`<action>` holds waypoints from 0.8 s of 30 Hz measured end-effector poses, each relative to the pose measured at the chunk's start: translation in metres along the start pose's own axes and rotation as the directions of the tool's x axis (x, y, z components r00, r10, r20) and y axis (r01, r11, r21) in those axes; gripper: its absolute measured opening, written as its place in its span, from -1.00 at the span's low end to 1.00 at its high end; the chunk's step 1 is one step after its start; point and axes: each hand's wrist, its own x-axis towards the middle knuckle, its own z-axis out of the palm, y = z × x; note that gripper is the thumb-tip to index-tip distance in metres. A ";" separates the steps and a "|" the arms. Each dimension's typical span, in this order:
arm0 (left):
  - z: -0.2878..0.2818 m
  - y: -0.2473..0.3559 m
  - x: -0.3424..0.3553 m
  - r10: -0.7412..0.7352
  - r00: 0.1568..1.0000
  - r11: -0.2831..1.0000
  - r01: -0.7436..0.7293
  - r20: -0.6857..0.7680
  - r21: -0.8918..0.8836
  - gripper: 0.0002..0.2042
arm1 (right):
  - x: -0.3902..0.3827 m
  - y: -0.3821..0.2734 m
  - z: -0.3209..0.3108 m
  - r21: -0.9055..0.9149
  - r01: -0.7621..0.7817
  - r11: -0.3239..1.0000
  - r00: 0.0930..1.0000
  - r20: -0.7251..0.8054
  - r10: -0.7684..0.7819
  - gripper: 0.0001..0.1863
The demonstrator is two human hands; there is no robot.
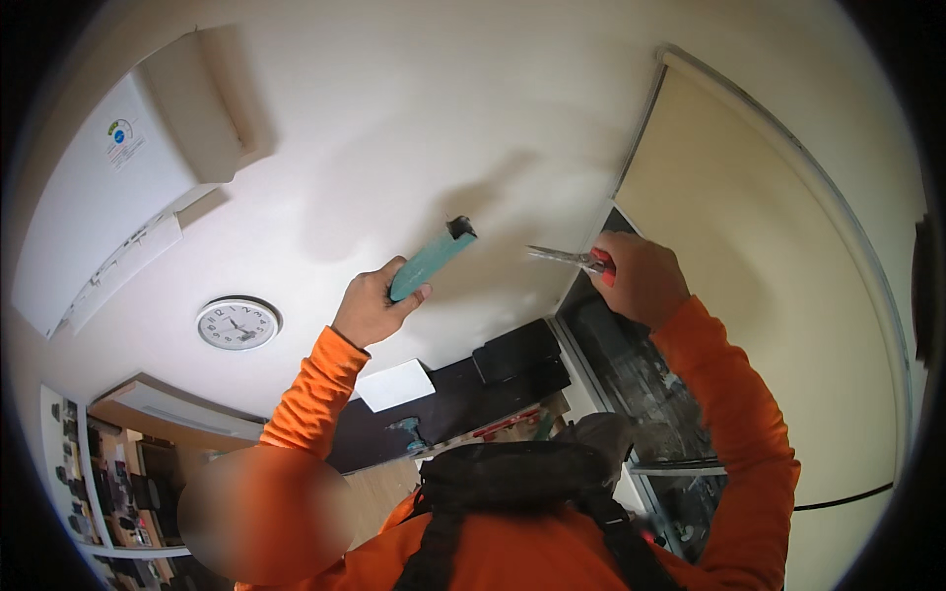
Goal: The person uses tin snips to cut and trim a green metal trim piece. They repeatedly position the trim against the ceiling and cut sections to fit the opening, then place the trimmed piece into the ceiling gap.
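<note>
My left hand (379, 300) grips a long teal strip or channel piece (426, 263), raised diagonally in front of the pale wall, with a dark, ragged-looking upper end. To its right, my right hand (636, 276) is closed on red-handled metal scissors or snips (564, 254), whose blades point left toward the teal piece, apart from it. Both orange-sleeved forearms come up from below.
A white wall unit (108, 197) is at upper left, above a round clock (235, 325). A cream roller blind (769, 295) covers the right window. Below are a dark desk (463, 394) with a white sheet (394, 384) and a shelving cabinet (133, 473).
</note>
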 end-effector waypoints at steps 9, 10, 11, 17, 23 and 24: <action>-0.002 0.014 0.003 0.509 0.779 0.855 -0.411 -0.365 0.316 -0.61 | -0.003 -0.023 -0.006 0.463 -0.609 0.644 0.678 0.725 0.121 -0.65; -0.001 0.012 0.004 0.513 0.769 0.855 -0.418 -0.381 0.307 -0.61 | -0.002 -0.025 -0.011 0.464 -0.477 0.746 0.746 0.662 0.065 -0.65; -0.002 0.012 0.004 0.515 0.774 0.852 -0.415 -0.367 0.320 -0.61 | -0.002 -0.025 -0.016 0.450 -0.335 0.828 0.801 0.598 -0.001 -0.65; -0.006 0.020 0.004 0.551 0.771 0.821 -0.433 -0.318 0.374 -0.62 | 0.003 -0.026 -0.018 0.065 -0.003 0.998 0.936 0.351 -0.020 -0.62; -0.012 0.027 0.008 0.588 0.761 0.788 -0.461 -0.274 0.409 -0.66 | 0.008 -0.039 -0.032 -0.059 -0.006 0.998 0.930 0.367 0.027 -0.67; -0.013 0.027 0.008 0.587 0.761 0.791 -0.467 -0.275 0.395 -0.66 | 0.008 -0.039 -0.033 -0.060 0.007 0.998 0.935 0.353 0.015 -0.70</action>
